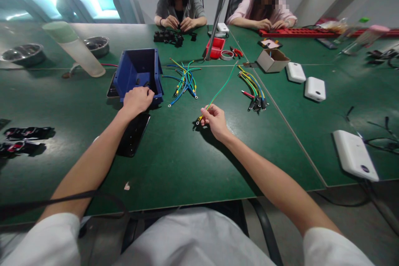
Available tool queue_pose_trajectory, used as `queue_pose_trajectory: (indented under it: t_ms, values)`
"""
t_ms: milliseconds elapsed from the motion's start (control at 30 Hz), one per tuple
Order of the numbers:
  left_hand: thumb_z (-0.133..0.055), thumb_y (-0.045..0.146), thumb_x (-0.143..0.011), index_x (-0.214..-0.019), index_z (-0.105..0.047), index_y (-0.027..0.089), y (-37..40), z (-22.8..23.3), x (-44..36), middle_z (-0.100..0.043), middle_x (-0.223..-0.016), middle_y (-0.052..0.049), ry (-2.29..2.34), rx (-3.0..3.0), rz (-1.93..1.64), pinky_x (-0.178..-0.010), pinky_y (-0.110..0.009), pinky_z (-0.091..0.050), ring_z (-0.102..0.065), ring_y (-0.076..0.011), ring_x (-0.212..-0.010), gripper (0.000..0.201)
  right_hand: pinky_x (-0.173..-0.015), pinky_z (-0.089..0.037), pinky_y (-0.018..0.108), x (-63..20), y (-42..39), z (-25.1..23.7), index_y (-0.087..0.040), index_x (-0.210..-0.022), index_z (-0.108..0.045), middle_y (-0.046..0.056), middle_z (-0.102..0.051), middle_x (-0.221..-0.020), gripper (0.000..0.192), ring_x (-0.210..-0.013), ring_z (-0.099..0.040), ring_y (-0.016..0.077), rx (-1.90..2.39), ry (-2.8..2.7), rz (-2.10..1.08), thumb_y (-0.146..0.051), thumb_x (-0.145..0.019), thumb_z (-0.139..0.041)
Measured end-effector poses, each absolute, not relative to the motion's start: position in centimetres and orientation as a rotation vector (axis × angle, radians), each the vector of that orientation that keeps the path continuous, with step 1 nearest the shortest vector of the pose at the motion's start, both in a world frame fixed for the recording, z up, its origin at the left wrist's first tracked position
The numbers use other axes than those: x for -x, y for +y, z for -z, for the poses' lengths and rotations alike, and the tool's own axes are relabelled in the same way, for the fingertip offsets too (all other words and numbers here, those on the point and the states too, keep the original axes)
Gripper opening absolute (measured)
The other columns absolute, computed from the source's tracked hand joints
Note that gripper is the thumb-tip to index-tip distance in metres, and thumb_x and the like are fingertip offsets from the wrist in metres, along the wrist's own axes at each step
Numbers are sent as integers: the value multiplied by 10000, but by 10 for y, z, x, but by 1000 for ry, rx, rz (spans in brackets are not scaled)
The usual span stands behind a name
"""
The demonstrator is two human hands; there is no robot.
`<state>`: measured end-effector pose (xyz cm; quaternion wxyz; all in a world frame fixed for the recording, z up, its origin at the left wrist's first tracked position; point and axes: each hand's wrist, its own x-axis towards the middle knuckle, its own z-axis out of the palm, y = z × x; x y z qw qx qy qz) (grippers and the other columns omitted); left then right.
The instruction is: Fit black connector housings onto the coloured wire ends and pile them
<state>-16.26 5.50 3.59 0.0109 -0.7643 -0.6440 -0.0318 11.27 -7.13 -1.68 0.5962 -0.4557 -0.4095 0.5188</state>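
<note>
My right hand (214, 119) pinches a green wire (222, 87) close to its near end, where a ring terminal (198, 122) shows. The wire's other end points up and away over the table. My left hand (138, 102) reaches over the front rim of a blue bin (139, 54), its visible fingers bent together and the fingertips hidden inside. A few small dark pieces (138, 81) lie in that bin. Between the hands, farther off, is a loose pile of blue, green and yellow wires (185, 79) with ring ends. A bundle of wires with black ends (256, 91) lies to the right.
A black phone (134, 135) rests under my left forearm. Beyond the wires stand a red bin (215, 48) and a small cardboard box (272, 61). White power banks (355, 153) lie on the right, a leaning bottle (75, 50) on the left. Two people sit opposite.
</note>
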Motion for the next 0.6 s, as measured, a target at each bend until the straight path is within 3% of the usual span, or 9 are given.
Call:
queue_pose_trajectory:
  t_ms: [167,367,600]
  values:
    - [-297,422,-937,-1040,-681,106,53,-36,162,-681,-978,-229,-2010,2344,120,-779,-464,-482,-655,-364,-916,508,-443,-466,202,-113,-71,16,-205,-800,-535,-60,-573,-583,308,-451,-554,81,1072,-948,-1203,-440,-753,-730]
    - [-300,457,-951,-1027,-668,138,54,-37,165,-691,-1024,-168,-1982,2409,259,-789,-419,-471,-638,-299,-914,492,-444,-457,202,-113,-72,14,-208,-799,-527,-61,-572,-583,320,-450,-547,80,1072,-947,-1206,-447,-746,-732]
    - [-428,233,-819,-1036,-687,157,59,-47,169,-703,-1087,-109,-1904,2629,558,-924,-351,-454,-624,-241,-1012,346,-447,-458,201,-113,-71,15,-209,-801,-531,-63,-566,-585,332,-456,-548,79,1087,-944,-1202,-463,-739,-734]
